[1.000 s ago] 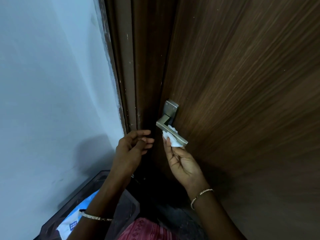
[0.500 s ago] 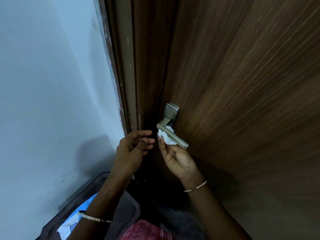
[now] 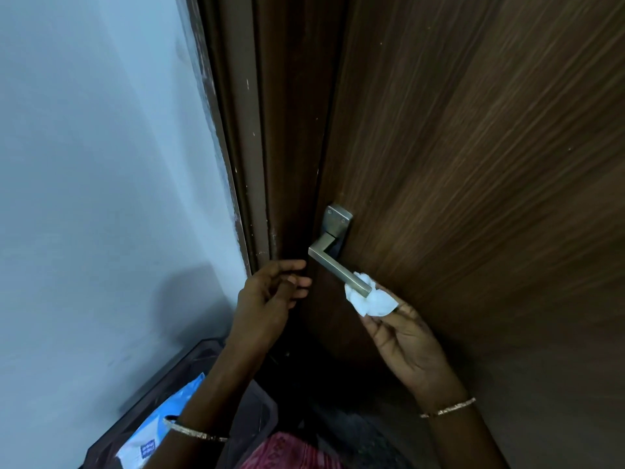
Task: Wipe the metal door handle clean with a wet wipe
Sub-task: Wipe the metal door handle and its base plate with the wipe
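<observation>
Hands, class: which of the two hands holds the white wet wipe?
The right hand, pinching the crumpled white wet wipe at the free end of the brushed metal door handle; the left hand holds nothing.

A squared, brushed-metal door handle (image 3: 338, 265) is projecting from the brown door, its lever slanting down to the right. A crumpled white wet wipe (image 3: 370, 299) is pressing against the lever's free end.

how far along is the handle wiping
Mid-wipe. The right hand presses the wet wipe under the free end of the lever handle. The square backplate is untouched now; cleanliness can't be judged. The left hand idles near the door edge.
</observation>
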The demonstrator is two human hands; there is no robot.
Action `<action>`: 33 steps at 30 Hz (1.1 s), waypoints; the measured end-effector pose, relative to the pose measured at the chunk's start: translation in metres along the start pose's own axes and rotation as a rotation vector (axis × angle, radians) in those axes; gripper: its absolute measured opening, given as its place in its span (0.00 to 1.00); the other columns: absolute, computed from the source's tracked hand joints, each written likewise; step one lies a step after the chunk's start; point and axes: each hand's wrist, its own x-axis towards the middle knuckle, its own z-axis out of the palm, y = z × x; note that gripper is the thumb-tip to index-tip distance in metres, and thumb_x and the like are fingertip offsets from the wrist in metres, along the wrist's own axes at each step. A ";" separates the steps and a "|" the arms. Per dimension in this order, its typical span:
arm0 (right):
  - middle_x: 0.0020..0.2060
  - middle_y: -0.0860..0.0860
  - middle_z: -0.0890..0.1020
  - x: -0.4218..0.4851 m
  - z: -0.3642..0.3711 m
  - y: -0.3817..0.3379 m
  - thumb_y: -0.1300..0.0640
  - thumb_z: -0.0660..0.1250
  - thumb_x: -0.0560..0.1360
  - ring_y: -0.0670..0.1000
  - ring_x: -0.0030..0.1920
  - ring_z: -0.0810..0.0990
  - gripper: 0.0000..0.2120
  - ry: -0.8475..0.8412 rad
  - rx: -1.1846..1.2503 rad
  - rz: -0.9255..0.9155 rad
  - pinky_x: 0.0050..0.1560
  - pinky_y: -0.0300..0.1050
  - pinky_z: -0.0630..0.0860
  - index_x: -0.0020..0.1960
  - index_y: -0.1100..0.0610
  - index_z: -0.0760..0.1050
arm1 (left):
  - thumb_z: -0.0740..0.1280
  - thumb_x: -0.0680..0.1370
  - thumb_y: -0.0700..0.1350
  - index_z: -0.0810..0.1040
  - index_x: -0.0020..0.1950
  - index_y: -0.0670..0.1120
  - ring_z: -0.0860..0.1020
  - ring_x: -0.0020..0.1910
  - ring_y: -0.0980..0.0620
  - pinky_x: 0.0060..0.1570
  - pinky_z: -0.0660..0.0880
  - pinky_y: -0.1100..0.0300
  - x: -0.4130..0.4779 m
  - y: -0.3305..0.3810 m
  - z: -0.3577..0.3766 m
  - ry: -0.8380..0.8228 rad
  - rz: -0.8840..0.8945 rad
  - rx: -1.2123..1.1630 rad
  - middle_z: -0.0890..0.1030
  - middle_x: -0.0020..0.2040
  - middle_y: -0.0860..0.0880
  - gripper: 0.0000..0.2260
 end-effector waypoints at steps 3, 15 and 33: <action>0.61 0.59 0.83 -0.007 0.007 -0.005 0.68 0.66 0.74 0.55 0.62 0.82 0.15 -0.038 -0.275 -0.183 0.56 0.41 0.80 0.58 0.61 0.84 | 0.60 0.82 0.38 0.80 0.59 0.47 0.84 0.49 0.51 0.52 0.80 0.57 0.001 0.002 0.000 0.005 0.003 -0.003 0.86 0.49 0.48 0.12; 0.60 0.53 0.84 0.001 0.060 -0.003 0.73 0.67 0.74 0.49 0.64 0.80 0.20 -0.018 -1.760 -0.901 0.65 0.39 0.75 0.63 0.61 0.81 | 0.61 0.82 0.36 0.81 0.58 0.46 0.84 0.48 0.48 0.48 0.79 0.60 0.002 -0.002 -0.001 0.027 -0.024 -0.018 0.85 0.48 0.44 0.12; 0.61 0.52 0.84 -0.006 0.062 0.005 0.72 0.71 0.72 0.50 0.62 0.81 0.19 0.057 -1.841 -0.893 0.61 0.43 0.80 0.61 0.59 0.83 | 0.61 0.82 0.37 0.81 0.57 0.48 0.84 0.48 0.49 0.46 0.78 0.59 0.000 -0.004 0.002 0.042 -0.018 -0.021 0.86 0.47 0.46 0.11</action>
